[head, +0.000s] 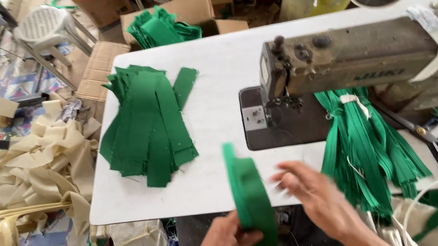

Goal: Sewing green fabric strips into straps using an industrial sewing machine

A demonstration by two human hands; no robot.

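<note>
Both forearms enter from the near edge, bare to the wrist. The left hand [226, 244] sits low and near, slightly left of centre, palm turned inward, thumb and fingers closed in a pinch grip. The right hand [313, 194] lies just beyond and to the right of it, palm down, fingers spread and extended toward the left, blurred at the tips. The right forearm angles in from the near right; the left rises almost straight from the near edge. The two hands are close but apart.
</note>
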